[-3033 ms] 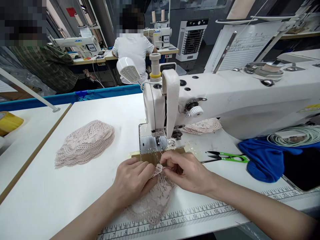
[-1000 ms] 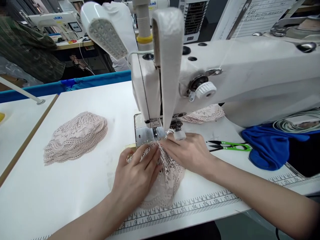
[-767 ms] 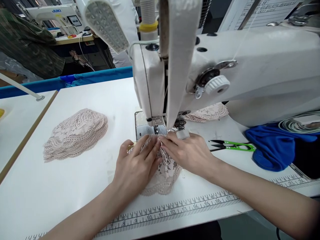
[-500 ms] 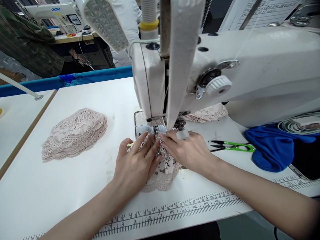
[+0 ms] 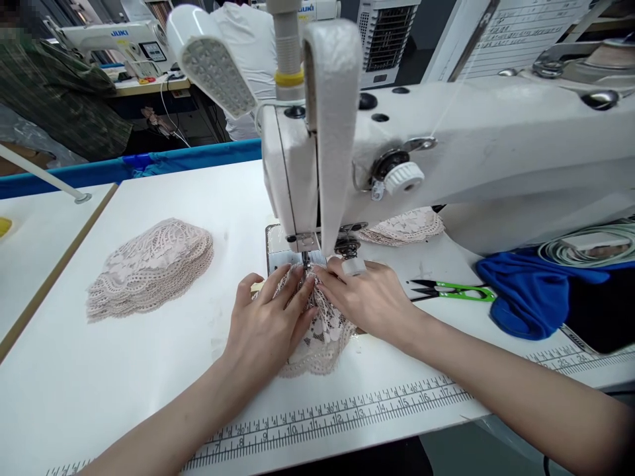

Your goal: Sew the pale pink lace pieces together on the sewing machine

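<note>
A piece of pinkish-beige lace [image 5: 317,354] lies gathered under the presser foot [image 5: 306,259] of a white sewing machine [image 5: 332,139]. My left hand [image 5: 265,317] bears down on the lace from the left, its curved fingertips gripping it close to the foot. From the right, my right hand [image 5: 370,294] pinches the lace beside the foot, fingers together. Part of the lace is hidden under both hands; its scalloped edge spreads toward me. A stack of matching lace pieces [image 5: 151,268] rests to the left, and more lace pieces [image 5: 404,226] lie behind the machine's needle end.
Green-handled thread snips [image 5: 454,291] lie right of my right hand. Beyond them are a blue cloth [image 5: 528,294], a coiled cable [image 5: 588,244] and a dark phone [image 5: 595,317]. A ruler strip [image 5: 317,423] runs along the table's front. A lamp [image 5: 213,66] overhangs; people stand behind.
The head view has tilted up slightly, so the machine appears lower and further left. Both hands stay on the lace at the presser foot, with barely any visible movement.
</note>
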Motion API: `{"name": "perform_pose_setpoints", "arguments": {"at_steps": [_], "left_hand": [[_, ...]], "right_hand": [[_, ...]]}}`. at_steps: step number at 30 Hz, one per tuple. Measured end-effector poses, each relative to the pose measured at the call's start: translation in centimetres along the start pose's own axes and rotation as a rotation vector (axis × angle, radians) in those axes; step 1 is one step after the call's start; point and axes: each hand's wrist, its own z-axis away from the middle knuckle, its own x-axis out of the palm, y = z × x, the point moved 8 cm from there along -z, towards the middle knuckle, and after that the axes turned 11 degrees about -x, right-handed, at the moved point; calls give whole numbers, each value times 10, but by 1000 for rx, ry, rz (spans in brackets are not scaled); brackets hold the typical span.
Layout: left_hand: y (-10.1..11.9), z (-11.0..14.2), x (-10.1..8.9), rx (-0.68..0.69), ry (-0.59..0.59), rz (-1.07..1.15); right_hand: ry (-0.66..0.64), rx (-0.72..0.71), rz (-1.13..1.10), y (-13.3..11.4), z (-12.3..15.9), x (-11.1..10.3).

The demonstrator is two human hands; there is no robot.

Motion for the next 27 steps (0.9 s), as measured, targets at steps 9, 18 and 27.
{"name": "perform_pose_setpoints", "arguments": {"at_steps": [9, 18, 27], "left_hand": [[-5, -2, 2, -36, -23, 50], [-8, -4, 5, -49, -61, 62], [5, 15, -15, -5, -523, 275]], "right_hand": [[-1, 27, -48, 3, -1, -3], [42, 12, -48, 7, -1, -7], [-207, -71, -624, 7, 10, -24]]}}
